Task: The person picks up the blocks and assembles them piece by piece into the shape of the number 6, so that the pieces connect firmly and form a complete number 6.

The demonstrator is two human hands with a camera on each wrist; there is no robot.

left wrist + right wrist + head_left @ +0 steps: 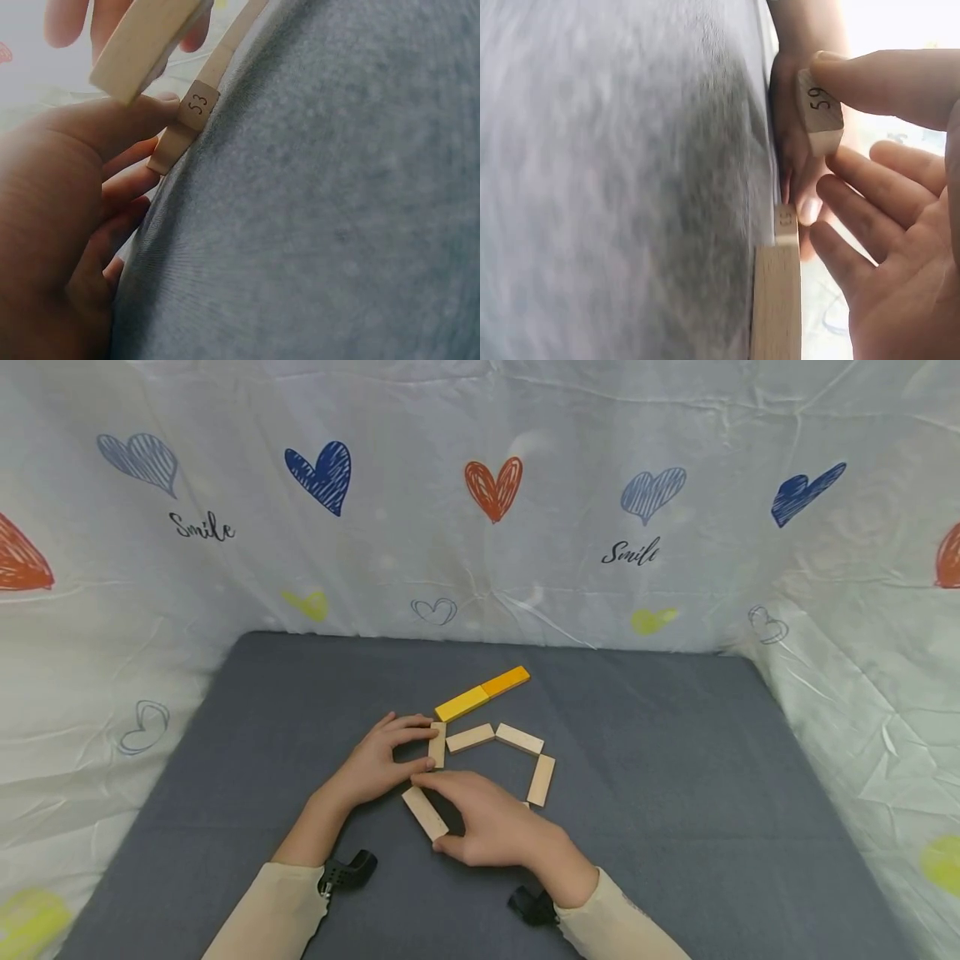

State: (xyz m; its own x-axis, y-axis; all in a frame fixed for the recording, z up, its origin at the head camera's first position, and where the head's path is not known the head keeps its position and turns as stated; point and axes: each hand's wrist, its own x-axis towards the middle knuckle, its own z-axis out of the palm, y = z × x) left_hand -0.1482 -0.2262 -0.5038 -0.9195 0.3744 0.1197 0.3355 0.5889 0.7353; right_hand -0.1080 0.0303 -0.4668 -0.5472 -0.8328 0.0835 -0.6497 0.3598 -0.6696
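My left hand [375, 764] has its thumb and fingers at the two ends of a plain wooden block [437, 745] lying on the dark cloth. The number 53 shows on that block's end [198, 105] in the left wrist view. Just nearer to me, my right hand [491, 822] pinches a second wooden block [425, 814] between thumb and fingers. It is held slanted, and 59 is written on its end [821, 109] in the right wrist view. Both wrist views show this block raised off the cloth.
More plain blocks, among them one behind [471, 738], one at the back right [519, 738] and one on the right [541, 780], curve round with the left-hand block. A sliver of another shows beside my right hand. Farther back, a yellow block [461, 703] and an orange block [506, 681] lie end to end.
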